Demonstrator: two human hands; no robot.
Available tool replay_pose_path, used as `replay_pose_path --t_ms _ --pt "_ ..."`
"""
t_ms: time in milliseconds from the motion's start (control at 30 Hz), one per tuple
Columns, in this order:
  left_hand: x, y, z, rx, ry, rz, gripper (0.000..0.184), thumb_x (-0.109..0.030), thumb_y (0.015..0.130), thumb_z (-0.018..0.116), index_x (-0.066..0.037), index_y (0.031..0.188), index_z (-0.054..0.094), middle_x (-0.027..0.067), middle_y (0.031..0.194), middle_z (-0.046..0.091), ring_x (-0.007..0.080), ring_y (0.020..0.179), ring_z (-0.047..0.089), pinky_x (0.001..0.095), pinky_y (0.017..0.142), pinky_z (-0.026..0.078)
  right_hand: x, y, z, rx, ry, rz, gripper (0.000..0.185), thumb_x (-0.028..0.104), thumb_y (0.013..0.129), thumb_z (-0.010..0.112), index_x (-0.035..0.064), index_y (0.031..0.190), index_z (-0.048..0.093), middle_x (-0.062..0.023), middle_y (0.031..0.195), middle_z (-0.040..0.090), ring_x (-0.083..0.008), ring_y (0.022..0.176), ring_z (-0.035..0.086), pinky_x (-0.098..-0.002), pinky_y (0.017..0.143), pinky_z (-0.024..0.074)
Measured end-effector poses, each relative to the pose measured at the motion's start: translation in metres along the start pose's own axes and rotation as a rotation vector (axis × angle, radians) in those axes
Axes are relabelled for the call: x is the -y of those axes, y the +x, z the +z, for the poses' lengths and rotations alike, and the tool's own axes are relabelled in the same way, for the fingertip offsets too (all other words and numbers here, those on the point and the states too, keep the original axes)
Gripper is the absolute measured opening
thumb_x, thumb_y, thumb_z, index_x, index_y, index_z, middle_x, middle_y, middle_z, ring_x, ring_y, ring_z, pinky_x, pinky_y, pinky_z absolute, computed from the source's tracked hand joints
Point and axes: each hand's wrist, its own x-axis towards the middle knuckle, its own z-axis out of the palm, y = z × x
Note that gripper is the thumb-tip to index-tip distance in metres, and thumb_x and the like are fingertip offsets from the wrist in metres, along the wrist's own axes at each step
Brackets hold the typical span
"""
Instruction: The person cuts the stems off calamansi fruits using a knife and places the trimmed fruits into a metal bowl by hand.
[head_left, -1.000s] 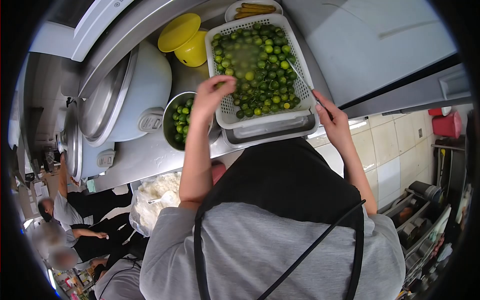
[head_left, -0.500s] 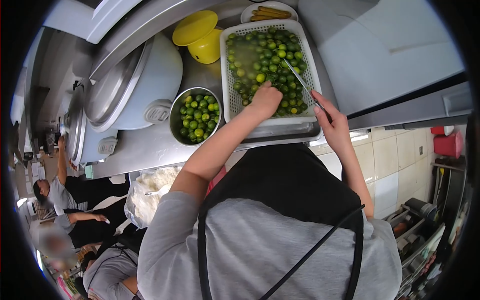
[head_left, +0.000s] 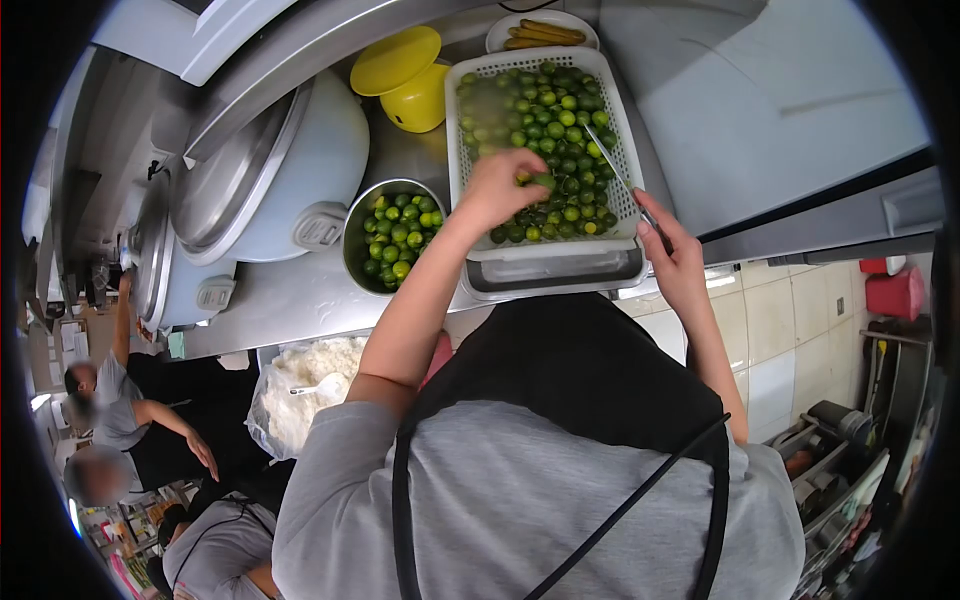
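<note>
My left hand (head_left: 503, 190) is just over the near left part of a white perforated basket (head_left: 625, 130), its fingers closed on a small green lime (head_left: 541, 181). Many small green limes (head_left: 565, 135) fill the basket, a few of them yellowish. At the basket's right side, my right hand (head_left: 675, 260) grips the handle of a knife (head_left: 607, 160). Its thin blade points up and left, over the limes. A round metal pot (head_left: 352, 255) with more limes stands left of the basket, near my left forearm.
A metal tray (head_left: 560, 280) lies beneath the basket. Behind the pot are a yellow lidded container (head_left: 415, 100) and large lidded cookers (head_left: 320, 140). A plate (head_left: 492, 40) holds brown sticks. White stuff fills a bag (head_left: 265, 410) below the counter. Other people (head_left: 130, 420) stand at left.
My left hand has moved left and up slightly from among the limes, and a lime now shows in its fingers. My right hand keeps the knife at the basket's right side.
</note>
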Motion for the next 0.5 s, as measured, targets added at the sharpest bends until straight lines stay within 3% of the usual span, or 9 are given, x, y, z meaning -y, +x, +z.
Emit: replay_pose_path --t_ms 33,67,100,167,200,233,300,400,500 --pt "0.006 -0.001 -0.001 -0.217 0.303 0.081 0.025 -0.010 0.065 0.070 -0.004 0.088 0.065 0.0110 0.083 0.062 0.0203 0.077 0.059 0.0315 0.071 0.047 0.000 -0.002 -0.001 -0.004 -0.005 0.005 0.033 0.016 0.089 0.052 0.0096 0.122 0.052 -0.0106 0.110 0.062 -0.0146 0.093 0.060 -0.0247 0.081 0.0429" --pt "0.008 -0.005 -0.002 -0.055 -0.012 -0.206 0.022 -0.008 0.071 0.068 -0.002 0.092 0.063 0.0081 0.084 0.062 0.0172 0.077 0.059 0.0279 0.072 0.047 0.002 -0.002 -0.001 0.035 -0.011 0.065 0.034 0.016 0.089 0.052 0.0100 0.122 0.052 -0.0102 0.110 0.062 -0.0131 0.090 0.059 -0.0236 0.080 0.0424" --pt "0.009 -0.007 -0.003 -0.054 -0.013 -0.197 0.022 -0.008 0.071 0.068 -0.002 0.092 0.063 0.0081 0.084 0.062 0.0172 0.077 0.059 0.0279 0.072 0.047 0.004 -0.001 0.001 0.067 -0.013 0.123 0.034 0.016 0.089 0.052 0.0103 0.123 0.051 -0.0098 0.110 0.062 -0.0116 0.088 0.058 -0.0225 0.079 0.0419" --pt "0.013 -0.017 -0.003 -0.093 -0.840 -0.324 0.024 -0.005 0.077 0.064 -0.001 0.100 0.059 0.0066 0.089 0.061 0.0165 0.079 0.060 0.0265 0.071 0.048 0.009 -0.003 0.007 0.075 0.001 0.115 0.035 0.016 0.090 0.051 0.0094 0.124 0.051 -0.0095 0.110 0.062 -0.0097 0.084 0.055 -0.0206 0.077 0.0408" --pt "0.012 -0.020 -0.006 -0.094 -1.083 -0.348 0.028 -0.002 0.082 0.058 0.001 0.110 0.054 0.0080 0.092 0.060 0.0211 0.088 0.061 0.0267 0.074 0.051 0.009 -0.004 0.011 0.072 0.054 0.060 0.034 0.016 0.090 0.051 0.0084 0.124 0.050 -0.0101 0.112 0.061 -0.0111 0.088 0.056 -0.0215 0.079 0.0408" --pt "0.009 -0.022 -0.008 -0.092 -1.082 -0.347 0.028 -0.002 0.082 0.058 0.001 0.110 0.054 0.0080 0.092 0.060 0.0211 0.088 0.061 0.0267 0.074 0.051 0.009 -0.005 0.015 0.070 0.108 0.005 0.034 0.016 0.091 0.050 0.0074 0.124 0.050 -0.0107 0.113 0.061 -0.0124 0.091 0.056 -0.0224 0.082 0.0407" --pt "0.004 -0.028 -0.010 -0.187 -1.441 -0.434 0.031 -0.001 0.084 0.055 0.003 0.115 0.051 0.0107 0.094 0.060 0.0251 0.097 0.060 0.0269 0.081 0.053 0.010 -0.006 0.023 0.083 0.114 -0.007 0.034 0.016 0.092 0.047 0.0053 0.125 0.049 -0.0122 0.117 0.058 -0.0156 0.103 0.055 -0.0245 0.088 0.0388" --pt "0.001 -0.032 -0.013 -0.146 -1.517 -0.439 0.032 0.000 0.085 0.053 0.005 0.117 0.049 0.0133 0.098 0.059 0.0280 0.103 0.057 0.0285 0.088 0.051 0.012 -0.008 0.033 0.158 0.193 0.030 0.034 0.016 0.093 0.045 0.0049 0.126 0.047 -0.0136 0.123 0.053 -0.0180 0.112 0.051 -0.0265 0.093 0.0365" --pt "0.000 -0.035 -0.012 -0.173 -1.448 -0.396 0.030 0.000 0.085 0.053 0.005 0.115 0.051 0.0137 0.101 0.059 0.0254 0.100 0.059 0.0303 0.089 0.051 0.011 -0.011 0.041 0.225 0.186 0.028 0.035 0.017 0.094 0.044 0.0051 0.126 0.047 -0.0148 0.124 0.052 -0.0207 0.114 0.050 -0.0276 0.094 0.0367"
